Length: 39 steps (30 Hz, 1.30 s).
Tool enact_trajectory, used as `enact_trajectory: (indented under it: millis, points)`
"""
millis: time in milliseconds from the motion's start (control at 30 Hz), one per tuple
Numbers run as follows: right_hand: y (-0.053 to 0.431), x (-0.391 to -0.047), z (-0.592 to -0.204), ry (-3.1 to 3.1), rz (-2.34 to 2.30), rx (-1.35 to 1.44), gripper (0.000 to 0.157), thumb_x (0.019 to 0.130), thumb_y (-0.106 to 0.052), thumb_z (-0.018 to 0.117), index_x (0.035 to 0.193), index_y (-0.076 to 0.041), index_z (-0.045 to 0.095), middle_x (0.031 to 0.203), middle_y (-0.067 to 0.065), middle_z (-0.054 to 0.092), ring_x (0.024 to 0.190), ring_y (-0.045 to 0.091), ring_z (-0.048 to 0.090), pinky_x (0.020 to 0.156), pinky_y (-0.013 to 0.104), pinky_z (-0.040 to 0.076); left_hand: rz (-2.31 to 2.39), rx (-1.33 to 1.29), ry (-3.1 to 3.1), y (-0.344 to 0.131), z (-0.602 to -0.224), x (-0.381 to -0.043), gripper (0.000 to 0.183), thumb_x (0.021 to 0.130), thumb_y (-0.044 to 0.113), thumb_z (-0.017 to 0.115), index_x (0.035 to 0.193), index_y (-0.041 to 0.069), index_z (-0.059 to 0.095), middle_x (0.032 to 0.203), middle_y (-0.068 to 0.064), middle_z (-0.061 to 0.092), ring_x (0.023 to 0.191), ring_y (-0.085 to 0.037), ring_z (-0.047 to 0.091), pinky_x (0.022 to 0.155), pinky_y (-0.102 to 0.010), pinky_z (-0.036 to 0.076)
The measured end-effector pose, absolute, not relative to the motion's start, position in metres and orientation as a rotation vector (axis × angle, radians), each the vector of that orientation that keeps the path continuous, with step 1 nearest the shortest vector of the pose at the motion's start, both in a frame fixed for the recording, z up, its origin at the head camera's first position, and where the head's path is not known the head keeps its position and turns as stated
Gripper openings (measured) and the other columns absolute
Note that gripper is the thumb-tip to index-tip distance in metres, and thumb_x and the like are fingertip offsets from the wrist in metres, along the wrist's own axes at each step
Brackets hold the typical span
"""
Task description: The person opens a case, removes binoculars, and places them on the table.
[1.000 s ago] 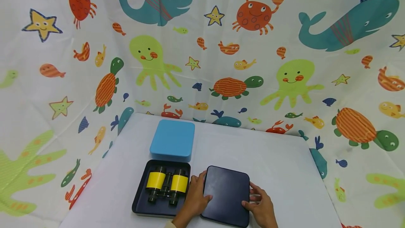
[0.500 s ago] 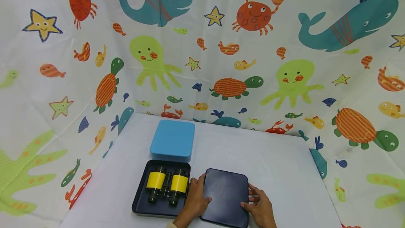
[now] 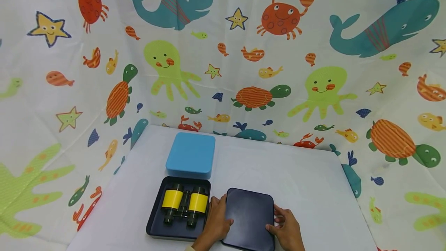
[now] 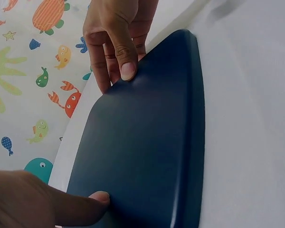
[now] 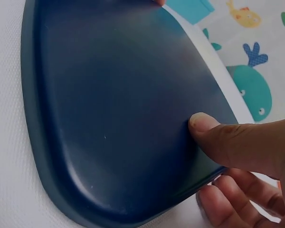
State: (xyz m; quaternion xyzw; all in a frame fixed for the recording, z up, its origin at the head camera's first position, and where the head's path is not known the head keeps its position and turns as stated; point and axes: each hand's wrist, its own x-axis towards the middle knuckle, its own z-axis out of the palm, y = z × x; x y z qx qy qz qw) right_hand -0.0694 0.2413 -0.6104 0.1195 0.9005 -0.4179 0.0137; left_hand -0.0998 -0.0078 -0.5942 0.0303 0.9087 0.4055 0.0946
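Note:
A square, dark navy tin lid (image 3: 248, 218) with rounded corners lies between the two hands at the front of the table. My left hand (image 3: 216, 223) grips its left edge, thumb on the top face. On the opposite edge my right hand (image 3: 287, 228) pinches the lid; the right wrist view shows that thumb (image 5: 218, 135) on top and the other fingers (image 5: 228, 202) at the side and below. Left of the lid stands a navy tin tray (image 3: 155, 226), holding black and yellow binoculars (image 3: 170, 199). What lies under the lid is hidden.
A light blue box (image 3: 191, 152) stands just behind the tray. White cloth covers the table (image 3: 313, 181). A curtain (image 3: 223, 100) printed with sea animals hangs behind the table and along both sides.
The lid, with both hands on it, has shifted slightly toward me. The tray, the binoculars and the blue box have stayed in place.

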Motion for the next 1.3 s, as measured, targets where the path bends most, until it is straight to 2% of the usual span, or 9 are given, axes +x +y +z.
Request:
enact_trajectory:
  millis: [200, 467, 700, 833, 1000, 1100, 1233, 1300]
  points:
    - [0.240, -0.070, -0.608, 2.828, -1.255, 0.373, 0.081, 0.063, -0.010, 0.093, 0.136, -0.001, 0.058, 0.111, 0.011, 0.062, 0.090, 0.016, 0.061, 0.066, 0.021, 0.053, 1.218, 0.128, 2.683, -0.008, -0.590, -0.098, 0.086, 0.076, 0.006, 0.084, 0.149, 0.001, 0.039, 0.110, -0.010, 0.039, 0.101, -0.023, 0.041, 0.086, -0.044, 0.041]
    - [0.230, -0.071, -0.588, 2.984, -1.239, 0.441, 0.075, 0.068, -0.016, 0.091, 0.136, -0.010, 0.061, 0.120, 0.011, 0.060, 0.103, 0.026, 0.061, 0.074, 0.029, 0.054, 1.181, 0.269, 2.745, -0.012, -0.569, -0.095, 0.082, 0.080, 0.017, 0.083, 0.150, 0.009, 0.041, 0.113, -0.006, 0.043, 0.106, -0.020, 0.042, 0.087, -0.040, 0.044]
    - [0.216, -0.080, -0.563, 3.127, -1.318, 0.263, 0.074, 0.067, -0.020, 0.093, 0.134, -0.021, 0.064, 0.117, 0.002, 0.060, 0.101, 0.022, 0.058, 0.075, 0.029, 0.054, 1.275, 0.499, 2.692, -0.032, -0.535, -0.100, 0.064, 0.087, 0.030, 0.078, 0.143, 0.026, 0.049, 0.109, 0.003, 0.051, 0.091, -0.009, 0.047, 0.076, -0.026, 0.046]
    - [0.202, -0.087, -0.548, 3.164, -1.361, 0.157, 0.076, 0.068, -0.032, 0.092, 0.137, -0.031, 0.060, 0.119, -0.003, 0.060, 0.104, 0.016, 0.055, 0.079, 0.036, 0.052, 1.307, 0.589, 2.714, -0.045, -0.520, -0.103, 0.056, 0.089, 0.039, 0.073, 0.140, 0.036, 0.051, 0.108, 0.011, 0.052, 0.090, -0.005, 0.047, 0.077, -0.023, 0.048]
    - [0.184, -0.095, -0.537, 3.139, -1.427, 0.027, 0.078, 0.070, -0.048, 0.088, 0.140, -0.044, 0.052, 0.124, -0.010, 0.056, 0.108, 0.007, 0.048, 0.084, 0.041, 0.050, 1.352, 0.587, 2.763, -0.063, -0.503, -0.105, 0.057, 0.088, 0.037, 0.075, 0.140, 0.042, 0.050, 0.114, 0.010, 0.056, 0.095, -0.007, 0.047, 0.080, -0.026, 0.050]
    - [0.174, -0.100, -0.535, 3.142, -1.447, -0.059, 0.079, 0.071, -0.051, 0.087, 0.141, -0.045, 0.050, 0.125, -0.012, 0.055, 0.110, 0.007, 0.048, 0.085, 0.040, 0.049, 1.367, 0.550, 2.789, -0.075, -0.493, -0.106, 0.061, 0.086, 0.033, 0.078, 0.139, 0.047, 0.049, 0.114, 0.014, 0.054, 0.099, -0.007, 0.046, 0.082, -0.028, 0.050]
    - [0.161, -0.104, -0.534, 3.130, -1.475, -0.158, 0.079, 0.071, -0.053, 0.085, 0.141, -0.045, 0.050, 0.127, -0.013, 0.055, 0.111, 0.010, 0.049, 0.084, 0.041, 0.050, 1.366, 0.491, 2.823, -0.093, -0.488, -0.108, 0.060, 0.086, 0.041, 0.077, 0.137, 0.052, 0.048, 0.116, 0.020, 0.053, 0.106, -0.007, 0.048, 0.086, -0.031, 0.048]
    - [0.154, -0.106, -0.533, 3.117, -1.476, -0.196, 0.080, 0.071, -0.055, 0.084, 0.142, -0.045, 0.049, 0.128, -0.014, 0.055, 0.112, 0.012, 0.049, 0.084, 0.040, 0.050, 1.380, 0.466, 2.832, -0.102, -0.489, -0.109, 0.058, 0.085, 0.045, 0.076, 0.136, 0.052, 0.049, 0.119, 0.018, 0.055, 0.109, -0.009, 0.049, 0.090, -0.034, 0.048]
